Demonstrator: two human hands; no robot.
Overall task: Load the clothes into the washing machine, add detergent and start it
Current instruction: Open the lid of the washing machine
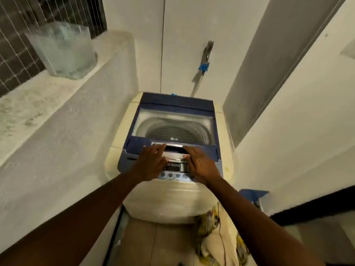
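A cream top-loading washing machine (169,200) with a blue lid (175,104) stands in a narrow nook. Through the lid's clear window the steel drum (172,129) shows. My left hand (151,162) and my right hand (199,162) both lie flat with fingers extended on the front edge of the lid, at its silver handle (173,145), just above the control panel (175,167). Neither hand holds anything. A pile of cream and yellow patterned clothes (217,239) lies on the floor to the machine's right.
A low white ledge (48,104) runs along the left with a clear plastic tub (63,48) on it. A tap with a blue fitting (204,64) is on the back wall. White walls close in on the right. A blue object (251,194) sits beside the machine.
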